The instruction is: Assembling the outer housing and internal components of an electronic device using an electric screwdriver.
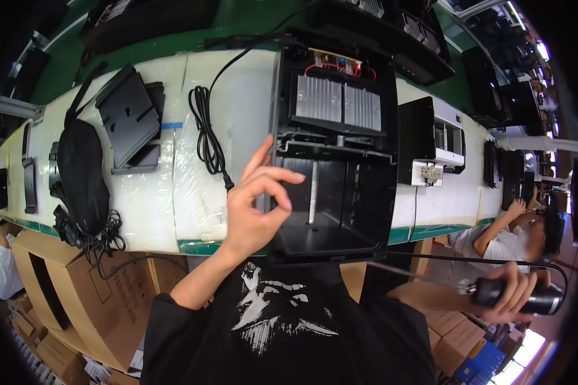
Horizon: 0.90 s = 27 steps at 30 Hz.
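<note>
A black open-backed appliance housing [340, 160] lies on the white foam-covered bench in front of me, its silver finned heat sink [337, 102] and red wires showing at the far end. My left hand [257, 205] is raised at the housing's left wall, thumb and forefinger pinched together, other fingers spread; whether something small is between them I cannot tell. My right hand [517, 292] is low at the right, wrapped around a black powered screwdriver [514, 295] with a cable looping off it.
A coiled black power cord [207, 131] lies left of the housing. Black plastic panels [130, 119] and a black bag [82, 173] sit farther left. Another black-and-white unit [433, 144] stands to the right. Cardboard boxes [77, 289] are under the bench; another person [514, 234] works at right.
</note>
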Motion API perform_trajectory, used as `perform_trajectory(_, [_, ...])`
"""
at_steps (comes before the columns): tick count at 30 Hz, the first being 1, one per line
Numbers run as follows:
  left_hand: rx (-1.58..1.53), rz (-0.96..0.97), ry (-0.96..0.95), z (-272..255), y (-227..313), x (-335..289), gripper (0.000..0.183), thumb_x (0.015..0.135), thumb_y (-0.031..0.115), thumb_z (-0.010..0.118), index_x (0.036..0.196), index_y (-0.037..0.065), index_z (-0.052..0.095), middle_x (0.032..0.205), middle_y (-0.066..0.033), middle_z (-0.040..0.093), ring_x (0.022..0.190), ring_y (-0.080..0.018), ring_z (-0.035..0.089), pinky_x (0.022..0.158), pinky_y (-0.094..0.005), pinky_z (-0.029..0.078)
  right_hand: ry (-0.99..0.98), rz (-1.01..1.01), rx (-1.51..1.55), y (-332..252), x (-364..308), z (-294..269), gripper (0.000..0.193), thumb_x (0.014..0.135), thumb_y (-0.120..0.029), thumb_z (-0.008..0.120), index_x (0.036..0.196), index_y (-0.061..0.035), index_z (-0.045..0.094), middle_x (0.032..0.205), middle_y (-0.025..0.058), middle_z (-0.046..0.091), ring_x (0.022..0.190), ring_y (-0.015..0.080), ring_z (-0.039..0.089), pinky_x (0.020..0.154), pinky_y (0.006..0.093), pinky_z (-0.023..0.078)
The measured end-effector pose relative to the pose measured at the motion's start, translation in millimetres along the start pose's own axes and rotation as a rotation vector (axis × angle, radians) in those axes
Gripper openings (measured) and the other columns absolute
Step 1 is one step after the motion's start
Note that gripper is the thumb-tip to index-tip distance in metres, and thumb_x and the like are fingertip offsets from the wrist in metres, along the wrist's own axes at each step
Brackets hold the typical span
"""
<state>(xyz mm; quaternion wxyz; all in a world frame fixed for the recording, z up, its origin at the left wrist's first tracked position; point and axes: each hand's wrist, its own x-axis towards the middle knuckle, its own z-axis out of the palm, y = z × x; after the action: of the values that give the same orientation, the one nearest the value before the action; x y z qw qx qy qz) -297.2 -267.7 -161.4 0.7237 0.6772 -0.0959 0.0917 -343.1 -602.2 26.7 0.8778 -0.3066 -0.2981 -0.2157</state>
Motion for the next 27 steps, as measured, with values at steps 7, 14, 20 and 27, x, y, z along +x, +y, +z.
perform_trajectory(7, [0.055,-0.223,0.113,-39,-4,10,0.025,0.074,-0.002,0.062,0.098,0.004,0.057,0.120,-0.0159,0.054,0.128,-0.0322,0.037,0.106,-0.0393,0.027,0.874,0.010,-0.996,-23,-10,-125,0.025,0.085,-0.024,0.059,0.095,-0.0014,0.053,0.077,0.0039,0.053,0.061,0.0124,0.048,0.052,0.0255,0.042])
perform_trajectory(14, [0.850,-0.235,0.125,-60,-40,24,0.063,0.068,-0.004,0.052,0.129,0.008,0.045,0.143,-0.0214,0.024,0.134,-0.0359,0.024,0.109,-0.0403,0.022,1.233,0.099,-1.037,29,-66,-275,0.022,0.080,-0.011,0.062,0.094,0.0040,0.053,0.089,0.0120,0.056,0.085,0.0226,0.061,0.057,0.0333,0.052])
perform_trajectory(20, [0.394,-0.396,-0.008,-35,-12,16,0.061,0.068,0.002,0.050,0.129,0.000,0.045,0.133,-0.0181,0.045,0.130,-0.0276,0.035,0.110,-0.0360,0.021,0.827,0.328,-2.011,37,-99,-326,0.040,0.084,-0.020,0.060,0.109,0.0111,0.054,0.101,0.0238,0.059,0.093,0.0336,0.056,0.086,0.0390,0.042])
perform_trajectory(27, [0.136,-0.509,-0.297,-32,9,16,0.072,0.088,0.033,0.053,0.142,0.000,0.020,0.146,-0.0326,0.010,0.137,-0.0407,0.015,0.111,-0.0414,0.013,0.555,0.203,-1.747,105,-142,-177,0.047,0.097,-0.026,0.037,0.127,0.0081,0.042,0.132,0.0225,0.043,0.125,0.0303,0.041,0.106,0.0380,0.028])
